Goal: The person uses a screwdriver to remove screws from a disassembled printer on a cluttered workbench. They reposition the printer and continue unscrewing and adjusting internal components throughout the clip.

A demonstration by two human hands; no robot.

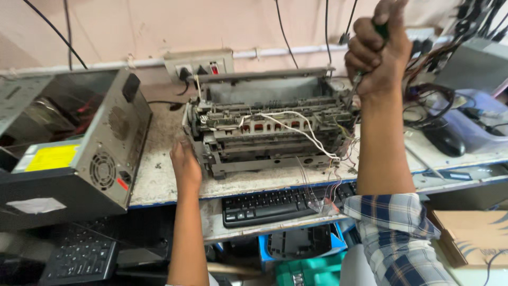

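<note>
A stripped grey printer chassis (pixel 270 127) with exposed rollers, loose white wires and red parts sits on the worn bench. My left hand (pixel 185 165) rests flat against its front left corner. My right hand (pixel 377 48) is raised at the printer's back right corner, fist closed around a screwdriver (pixel 355 85) with a dark green handle. Its metal shaft points down into the chassis. Thin wires (pixel 323 182) trail off the printer's front right toward the keyboard.
An open computer case (pixel 79 148) lies at the left. A black keyboard (pixel 280 204) sits on the lower shelf. Another keyboard (pixel 79 259) is at bottom left. A black mouse (pixel 444 139) and tangled cables lie right. A wall socket (pixel 198 64) is behind.
</note>
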